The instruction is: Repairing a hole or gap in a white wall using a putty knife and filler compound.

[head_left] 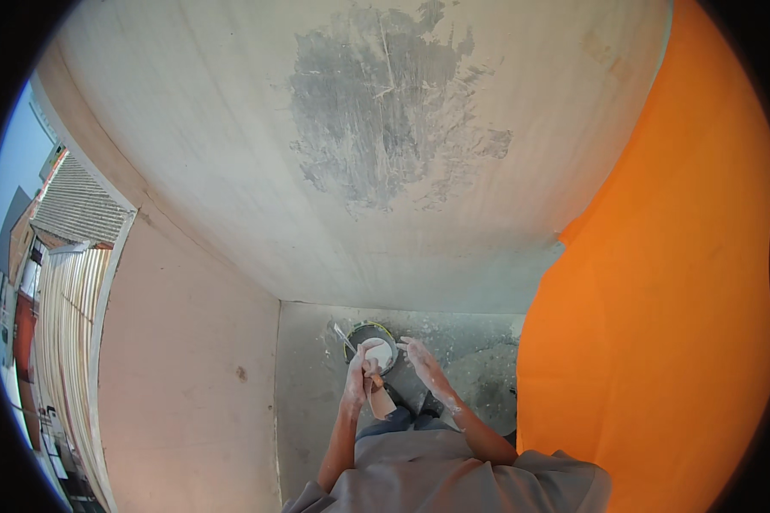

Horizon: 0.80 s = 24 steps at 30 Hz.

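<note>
My left hand [362, 369], smeared with white, is closed around a putty knife [382, 402]. Its pale broad blade points down toward my body, and my fingers cover most of the handle. Across from it my right hand [422, 363], dusted white too, has its fingers stretched out and holds nothing. Both hands hover by a dark round bucket [390, 332] on the floor, my left hand overlapping its near side. White paste [378, 353] shows inside. Another tool with a light metallic end [342, 334] leans at the bucket's left rim.
Ahead rises a pale wall [231, 171] with a rough grey patch [376, 111]. A pinkish wall [180, 342] stands close on my left, an orange sheet [650, 342] on my right. White spatter marks the grey floor [470, 329]. Rooftops [81, 201] show beyond the left opening.
</note>
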Available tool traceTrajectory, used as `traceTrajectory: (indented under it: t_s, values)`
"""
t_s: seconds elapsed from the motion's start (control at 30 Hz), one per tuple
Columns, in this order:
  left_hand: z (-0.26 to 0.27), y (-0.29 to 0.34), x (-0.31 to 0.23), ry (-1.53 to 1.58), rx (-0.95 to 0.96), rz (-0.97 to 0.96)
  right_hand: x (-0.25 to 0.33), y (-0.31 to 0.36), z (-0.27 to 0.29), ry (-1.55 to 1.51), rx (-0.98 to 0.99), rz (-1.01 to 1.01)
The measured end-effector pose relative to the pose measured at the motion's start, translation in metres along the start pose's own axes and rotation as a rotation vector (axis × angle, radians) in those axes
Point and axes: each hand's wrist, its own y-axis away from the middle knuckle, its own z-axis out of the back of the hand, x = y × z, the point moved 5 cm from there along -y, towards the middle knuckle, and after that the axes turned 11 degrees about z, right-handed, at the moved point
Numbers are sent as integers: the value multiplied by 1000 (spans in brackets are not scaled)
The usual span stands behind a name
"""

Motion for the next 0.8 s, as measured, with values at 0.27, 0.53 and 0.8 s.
traceTrajectory:
  t_s: [0.27,0.53,0.8]
  values:
    - [-62,18,-15,349,53,-63,4,72,-18,-312,393,-226]
    - [-24,20,-32,206,168,-107,19,53,-17,392,271,-68]
    - [97,88,-126,-493,-183,-75,43,13,-97,744,-205,126]
